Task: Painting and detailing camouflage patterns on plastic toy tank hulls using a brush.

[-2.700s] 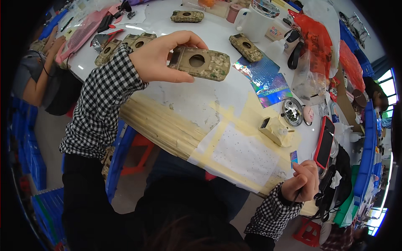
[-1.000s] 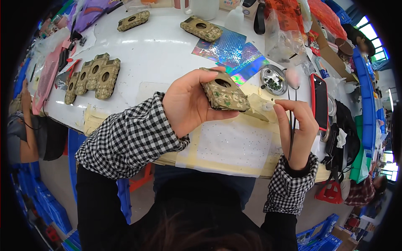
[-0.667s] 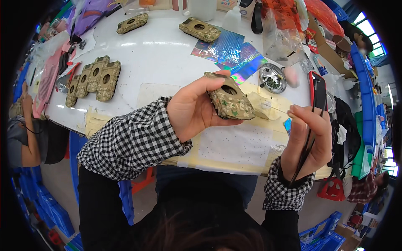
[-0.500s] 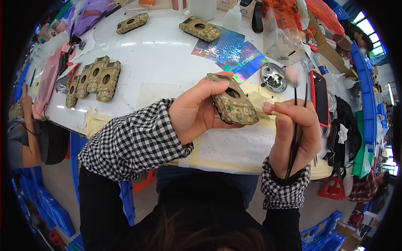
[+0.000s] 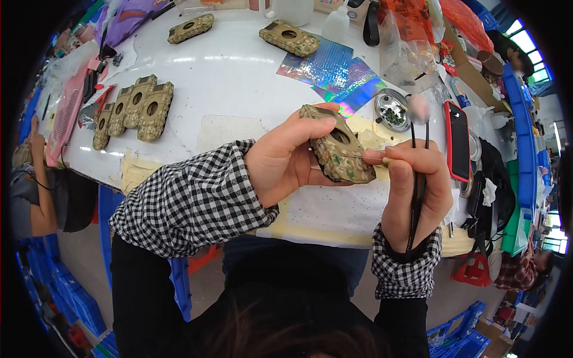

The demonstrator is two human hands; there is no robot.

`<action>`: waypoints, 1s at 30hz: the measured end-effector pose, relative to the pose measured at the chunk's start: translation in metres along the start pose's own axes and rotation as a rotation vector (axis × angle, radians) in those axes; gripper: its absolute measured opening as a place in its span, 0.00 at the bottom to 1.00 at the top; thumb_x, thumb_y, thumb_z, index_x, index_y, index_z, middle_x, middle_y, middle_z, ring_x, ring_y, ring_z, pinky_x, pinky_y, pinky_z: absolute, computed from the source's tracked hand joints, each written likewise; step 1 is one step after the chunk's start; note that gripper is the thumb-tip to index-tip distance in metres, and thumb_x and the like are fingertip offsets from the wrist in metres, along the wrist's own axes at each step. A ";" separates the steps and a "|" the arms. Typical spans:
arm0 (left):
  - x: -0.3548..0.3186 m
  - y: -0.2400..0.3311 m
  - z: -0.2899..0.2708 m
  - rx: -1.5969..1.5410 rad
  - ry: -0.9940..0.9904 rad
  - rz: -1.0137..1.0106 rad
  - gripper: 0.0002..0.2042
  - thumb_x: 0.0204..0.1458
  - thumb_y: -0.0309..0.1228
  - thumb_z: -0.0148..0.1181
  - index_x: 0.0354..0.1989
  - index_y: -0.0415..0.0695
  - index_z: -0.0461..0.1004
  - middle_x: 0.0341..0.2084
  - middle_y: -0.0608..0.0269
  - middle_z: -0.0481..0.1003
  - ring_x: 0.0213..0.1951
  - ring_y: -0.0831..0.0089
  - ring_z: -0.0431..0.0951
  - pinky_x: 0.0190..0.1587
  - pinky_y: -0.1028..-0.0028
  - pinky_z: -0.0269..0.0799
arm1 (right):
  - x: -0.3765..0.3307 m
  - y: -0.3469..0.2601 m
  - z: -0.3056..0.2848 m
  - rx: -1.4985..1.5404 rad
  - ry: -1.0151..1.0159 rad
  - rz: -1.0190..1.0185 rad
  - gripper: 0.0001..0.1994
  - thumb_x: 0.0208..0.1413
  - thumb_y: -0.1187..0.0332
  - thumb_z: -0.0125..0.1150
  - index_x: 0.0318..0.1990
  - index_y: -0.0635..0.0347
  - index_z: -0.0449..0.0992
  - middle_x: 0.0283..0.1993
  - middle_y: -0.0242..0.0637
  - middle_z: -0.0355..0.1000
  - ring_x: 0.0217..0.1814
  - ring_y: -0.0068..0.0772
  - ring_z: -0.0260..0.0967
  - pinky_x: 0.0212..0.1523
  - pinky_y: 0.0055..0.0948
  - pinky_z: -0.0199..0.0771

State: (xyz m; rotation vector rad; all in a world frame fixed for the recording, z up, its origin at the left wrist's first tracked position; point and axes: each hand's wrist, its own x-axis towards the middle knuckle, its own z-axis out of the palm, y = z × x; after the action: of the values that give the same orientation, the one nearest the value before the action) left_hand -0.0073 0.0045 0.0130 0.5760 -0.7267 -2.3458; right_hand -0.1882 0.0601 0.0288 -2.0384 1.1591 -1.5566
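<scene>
Mid-frame, the left hand [image 5: 280, 158] grips the camouflage shell [image 5: 345, 167], long axis slanting lower-right toward the right hand [image 5: 418, 191], pinching a thin needle [image 5: 352, 157]

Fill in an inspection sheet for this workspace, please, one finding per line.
Surface: white table, yellow tape and a speckled paper at its near edge.
Job's things: camouflage shell in hand; four alike grouped at left, two farther back.
Clutter: foil sheets, dish of dark bits, red-cased phone, red bag.
Hands: left hand grips the shell; right hand pinches a thin rod and holds tweezers. Rod's contact with the shell: cannot tell.
Cables: none clearly made out; black strap at the back.
Surroundings: blue bins; people at both sides.
</scene>
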 end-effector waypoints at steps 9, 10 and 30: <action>0.000 0.001 0.000 0.012 -0.024 0.014 0.22 0.60 0.38 0.43 0.61 0.46 0.54 0.50 0.57 0.67 0.52 0.65 0.71 0.54 0.56 0.69 | 0.000 0.000 0.001 0.000 0.013 0.009 0.03 0.54 0.77 0.56 0.36 0.64 0.70 0.32 0.37 0.75 0.27 0.25 0.59 0.31 0.23 0.62; -0.001 0.001 0.000 0.013 -0.032 0.014 0.22 0.60 0.38 0.43 0.61 0.46 0.54 0.50 0.57 0.67 0.52 0.65 0.71 0.54 0.56 0.69 | 0.000 0.000 0.001 -0.001 0.012 0.011 0.03 0.54 0.77 0.56 0.36 0.64 0.69 0.32 0.37 0.75 0.28 0.25 0.59 0.32 0.23 0.62; 0.001 0.000 -0.004 -0.042 0.025 0.030 0.23 0.59 0.37 0.41 0.61 0.44 0.54 0.53 0.54 0.66 0.53 0.58 0.71 0.53 0.55 0.70 | -0.006 0.016 -0.030 -0.642 0.140 -0.005 0.06 0.46 0.79 0.64 0.32 0.64 0.74 0.28 0.40 0.70 0.29 0.33 0.69 0.30 0.24 0.67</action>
State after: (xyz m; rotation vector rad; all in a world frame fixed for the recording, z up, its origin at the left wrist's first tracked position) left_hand -0.0060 0.0022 0.0091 0.5718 -0.6688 -2.3161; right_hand -0.2222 0.0613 0.0249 -2.3230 1.9017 -1.4711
